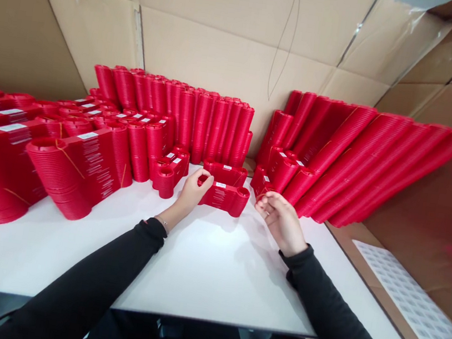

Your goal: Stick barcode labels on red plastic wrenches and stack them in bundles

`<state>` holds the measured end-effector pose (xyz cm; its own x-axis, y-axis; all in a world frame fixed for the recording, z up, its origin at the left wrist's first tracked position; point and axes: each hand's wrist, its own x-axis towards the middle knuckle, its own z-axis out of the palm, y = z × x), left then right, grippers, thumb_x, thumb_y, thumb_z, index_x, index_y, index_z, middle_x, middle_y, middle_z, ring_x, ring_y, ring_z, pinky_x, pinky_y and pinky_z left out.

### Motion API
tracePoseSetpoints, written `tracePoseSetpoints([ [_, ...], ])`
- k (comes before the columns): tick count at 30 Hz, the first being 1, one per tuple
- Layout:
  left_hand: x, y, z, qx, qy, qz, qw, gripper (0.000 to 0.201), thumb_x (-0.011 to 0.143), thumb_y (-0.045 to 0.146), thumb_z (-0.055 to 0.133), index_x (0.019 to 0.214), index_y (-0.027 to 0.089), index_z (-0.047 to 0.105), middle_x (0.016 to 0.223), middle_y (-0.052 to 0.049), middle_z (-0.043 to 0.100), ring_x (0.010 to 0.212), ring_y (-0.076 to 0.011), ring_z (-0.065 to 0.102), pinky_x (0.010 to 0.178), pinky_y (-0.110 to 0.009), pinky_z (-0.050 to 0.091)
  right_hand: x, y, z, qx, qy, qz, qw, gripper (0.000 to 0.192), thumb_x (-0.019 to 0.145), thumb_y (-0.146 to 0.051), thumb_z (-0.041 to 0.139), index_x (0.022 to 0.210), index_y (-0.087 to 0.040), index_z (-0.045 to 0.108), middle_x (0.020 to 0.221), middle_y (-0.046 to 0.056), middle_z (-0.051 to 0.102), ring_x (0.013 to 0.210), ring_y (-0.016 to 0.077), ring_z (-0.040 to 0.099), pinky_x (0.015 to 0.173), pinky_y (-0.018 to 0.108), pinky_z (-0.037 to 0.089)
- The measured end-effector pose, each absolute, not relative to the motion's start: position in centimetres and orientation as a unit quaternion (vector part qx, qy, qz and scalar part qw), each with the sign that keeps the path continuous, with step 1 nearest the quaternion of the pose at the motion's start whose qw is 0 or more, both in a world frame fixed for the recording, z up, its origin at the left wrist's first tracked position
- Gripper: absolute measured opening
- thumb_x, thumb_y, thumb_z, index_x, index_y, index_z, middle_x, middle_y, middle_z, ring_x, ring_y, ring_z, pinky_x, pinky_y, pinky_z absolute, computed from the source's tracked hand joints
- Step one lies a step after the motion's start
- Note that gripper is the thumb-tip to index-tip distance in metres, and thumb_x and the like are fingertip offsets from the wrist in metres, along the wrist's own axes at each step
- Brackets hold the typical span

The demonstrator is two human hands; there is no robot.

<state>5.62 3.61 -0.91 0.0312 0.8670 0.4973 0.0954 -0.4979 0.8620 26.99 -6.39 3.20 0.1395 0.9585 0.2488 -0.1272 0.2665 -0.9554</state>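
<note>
My left hand (195, 189) is closed over the left end of a red bundle (224, 197), which stands on the white tabletop. This bundle has rounded ends joined by a flat red panel with small print and a white label. To its right, apart from it, my right hand (282, 218) is raised with its fingertips pinched on a thin orange rubber band (262, 196). Another red bundle (225, 174) stands right behind the first. A small red bundle (165, 180) is left of my left hand.
Rows of ribbed red stacks (199, 123) line the back. Larger red bundles (79, 165), some with orange bands, fill the left. Tall red stacks (348, 164) lean on the right. Cardboard walls (209, 49) enclose the white table (212, 268). A label sheet (409, 302) lies at right.
</note>
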Motion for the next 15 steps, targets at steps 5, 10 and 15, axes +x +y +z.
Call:
tracePoseSetpoints([
  [5, 5.6, 3.7, -0.9, 0.64, 0.374, 0.583, 0.332, 0.013, 0.08, 0.031, 0.055, 0.076, 0.019, 0.054, 0.076, 0.001, 0.057, 0.071, -0.0139, 0.054, 0.066, -0.024, 0.042, 27.2, -5.0, 5.5, -0.412, -0.503, 0.423, 0.631, 0.026, 0.072, -0.026, 0.067, 0.097, -0.022, 0.064, 0.1, 0.002, 0.067, 0.067, 0.0106, 0.063, 0.069, 0.028, 0.058],
  [10, 5.5, 3.6, -0.8, 0.64, 0.376, 0.58, 0.334, 0.013, 0.081, 0.032, 0.055, 0.077, 0.019, 0.055, 0.075, 0.001, 0.057, 0.069, -0.0135, 0.053, 0.065, -0.024, 0.041, 26.8, -3.9, 4.9, -0.484, -0.647, 0.325, 0.492, 0.055, 0.072, -0.026, 0.069, 0.124, -0.024, 0.052, 0.132, 0.009, 0.053, 0.057, 0.0099, 0.062, 0.048, 0.026, 0.055],
  [15, 5.5, 3.6, -0.8, 0.642, 0.374, 0.579, 0.336, 0.012, 0.081, 0.03, 0.055, 0.077, 0.019, 0.054, 0.075, 0.002, 0.057, 0.067, -0.0131, 0.053, 0.064, -0.024, 0.042, 26.7, -2.9, 2.7, -0.483, -0.687, 0.33, 0.432, 0.059, 0.067, -0.03, 0.075, 0.118, -0.022, 0.046, 0.124, 0.01, 0.055, 0.061, 0.0098, 0.057, 0.048, 0.026, 0.054],
])
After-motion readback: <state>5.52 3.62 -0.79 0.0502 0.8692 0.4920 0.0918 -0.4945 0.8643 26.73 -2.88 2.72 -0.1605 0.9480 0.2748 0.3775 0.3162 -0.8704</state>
